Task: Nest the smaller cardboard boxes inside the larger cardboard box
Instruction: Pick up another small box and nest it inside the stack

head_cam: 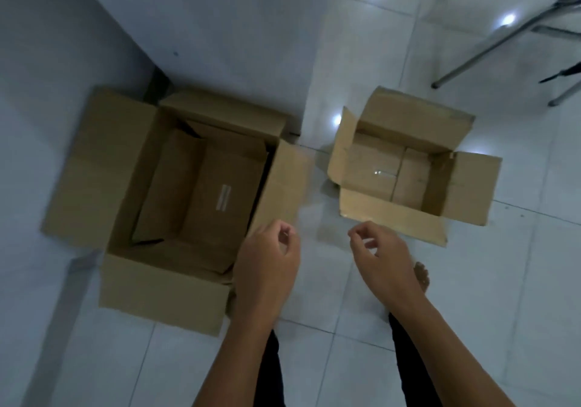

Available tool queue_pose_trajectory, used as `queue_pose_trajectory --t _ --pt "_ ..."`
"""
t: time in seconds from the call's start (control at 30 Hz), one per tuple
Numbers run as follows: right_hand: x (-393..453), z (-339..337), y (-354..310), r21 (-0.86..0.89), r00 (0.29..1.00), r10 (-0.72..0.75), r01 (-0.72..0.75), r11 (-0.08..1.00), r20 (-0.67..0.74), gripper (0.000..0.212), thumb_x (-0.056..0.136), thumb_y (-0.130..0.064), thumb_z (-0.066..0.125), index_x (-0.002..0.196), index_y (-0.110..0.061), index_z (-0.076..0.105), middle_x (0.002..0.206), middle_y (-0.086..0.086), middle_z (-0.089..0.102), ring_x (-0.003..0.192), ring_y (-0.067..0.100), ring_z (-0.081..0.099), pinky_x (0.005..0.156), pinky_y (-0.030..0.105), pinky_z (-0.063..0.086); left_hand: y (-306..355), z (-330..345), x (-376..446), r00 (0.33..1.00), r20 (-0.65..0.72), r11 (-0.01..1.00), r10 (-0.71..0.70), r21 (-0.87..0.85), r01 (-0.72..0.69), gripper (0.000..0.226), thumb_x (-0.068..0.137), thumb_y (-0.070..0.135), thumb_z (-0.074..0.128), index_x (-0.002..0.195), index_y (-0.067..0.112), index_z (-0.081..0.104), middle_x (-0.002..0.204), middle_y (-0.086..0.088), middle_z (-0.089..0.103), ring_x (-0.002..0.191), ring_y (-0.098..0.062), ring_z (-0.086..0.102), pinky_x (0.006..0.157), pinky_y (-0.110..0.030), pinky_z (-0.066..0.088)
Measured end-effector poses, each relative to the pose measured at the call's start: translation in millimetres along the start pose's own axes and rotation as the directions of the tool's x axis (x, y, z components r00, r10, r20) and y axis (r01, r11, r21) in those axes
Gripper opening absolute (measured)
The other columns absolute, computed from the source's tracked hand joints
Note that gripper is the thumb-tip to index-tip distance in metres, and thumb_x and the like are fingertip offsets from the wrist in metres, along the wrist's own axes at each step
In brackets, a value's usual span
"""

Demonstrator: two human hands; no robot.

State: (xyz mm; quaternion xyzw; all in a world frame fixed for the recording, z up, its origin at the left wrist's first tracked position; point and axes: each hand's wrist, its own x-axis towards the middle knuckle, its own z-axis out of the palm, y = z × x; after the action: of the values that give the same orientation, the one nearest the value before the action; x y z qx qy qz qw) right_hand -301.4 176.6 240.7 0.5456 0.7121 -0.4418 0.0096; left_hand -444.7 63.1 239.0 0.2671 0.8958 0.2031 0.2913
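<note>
A large cardboard box [94, 167] stands open on the tiled floor at the left, its flaps spread outward. Inside it lies a flat brown box [220, 192] with a pale label strip. A smaller cardboard box [471, 186] stands open at the right, with two small closed boxes [374, 164] side by side in its bottom. My left hand [267, 262] hovers by the large box's near right corner, fingers loosely curled, holding nothing. My right hand [380, 255] hangs over the floor just in front of the smaller box's near flap, also loosely curled with nothing in it.
A grey wall [47, 44] runs behind the large box at the left. Metal chair legs [503, 38] stand at the far right. My bare foot [421, 276] rests on the white tiles below the right hand. A gap of floor separates the two boxes.
</note>
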Motion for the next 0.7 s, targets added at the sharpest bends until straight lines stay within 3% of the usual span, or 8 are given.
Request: queue_pose_trajectory --t 0.1,0.2,0.37,0.47,0.6,0.7 --pt "14.5 -45.0 59.5 -0.017 0.999 0.033 -0.033 0.999 0.0 0.011 0.091 -0.023 0.056 0.085 -0.03 0.063 0.086 -0.013 0.062 0.084 0.008 0.059 0.074 0.028 0.044 45.0 55.9 -9.0 1.0 0.017 0.998 -0.017 0.058 0.016 0.018 0.092 0.039 0.051 0.079 0.029 0.058 0.072 0.014 0.058 0.066 -0.007 0.055 0.052 -0.028 0.046" --pt "37.1 -90.3 122.4 -0.079 0.993 0.107 -0.103 0.992 0.043 0.012 0.091 -0.031 0.052 0.09 -0.03 0.064 0.099 -0.006 0.065 0.088 0.014 0.06 0.08 0.036 0.05 86.2 115.6 -10.3 0.997 0.053 0.99 -0.064 0.13 0.057 0.019 0.092 0.038 0.051 0.079 0.027 0.06 0.074 0.01 0.061 0.067 -0.014 0.057 0.056 -0.03 0.048" --pt "91.1 -148.1 213.3 -0.113 0.982 0.187 -0.184 0.976 0.02 0.015 0.09 -0.022 0.056 0.099 -0.02 0.067 0.108 0.006 0.066 0.09 0.017 0.054 0.078 0.027 0.041 131.6 201.6 20.6 0.986 0.145 0.986 -0.08 0.155 0.057 0.022 0.091 0.039 0.048 0.074 0.029 0.056 0.073 0.01 0.061 0.067 -0.016 0.056 0.051 -0.025 0.034" --pt "129.4 -166.6 262.4 -0.099 0.964 0.264 -0.266 0.959 -0.032 0.025 0.088 -0.02 0.059 0.111 -0.015 0.067 0.118 0.01 0.066 0.099 0.024 0.059 0.083 0.026 0.04 140.4 239.4 63.2 0.981 0.184 0.981 -0.066 0.193 0.03 0.011 0.089 0.036 0.051 0.095 0.034 0.061 0.085 0.011 0.063 0.074 -0.014 0.056 0.056 -0.025 0.036" --pt "185.1 -160.0 318.8 0.013 0.898 0.413 -0.416 0.909 -0.149 0.048 0.085 -0.022 0.065 0.131 -0.01 0.056 0.136 0.013 0.057 0.123 0.031 0.054 0.103 0.038 0.041 133.5 277.9 133.2 0.991 0.127 0.959 0.028 0.275 -0.063 0.042 0.09 0.033 0.057 0.131 0.027 0.052 0.12 -0.001 0.056 0.104 -0.021 0.053 0.08 -0.038 0.049" --pt "219.1 -141.9 347.0 0.068 0.831 0.473 -0.476 0.877 -0.292 0.069 0.076 -0.024 0.074 0.137 -0.005 0.047 0.14 0.017 0.051 0.129 0.036 0.048 0.105 0.043 0.041 114.0 294.5 178.8 0.989 0.071 0.864 0.13 0.482 -0.148 0.049 0.087 0.029 0.057 0.133 0.015 0.047 0.132 -0.012 0.048 0.119 -0.032 0.045 0.093 -0.047 0.044"
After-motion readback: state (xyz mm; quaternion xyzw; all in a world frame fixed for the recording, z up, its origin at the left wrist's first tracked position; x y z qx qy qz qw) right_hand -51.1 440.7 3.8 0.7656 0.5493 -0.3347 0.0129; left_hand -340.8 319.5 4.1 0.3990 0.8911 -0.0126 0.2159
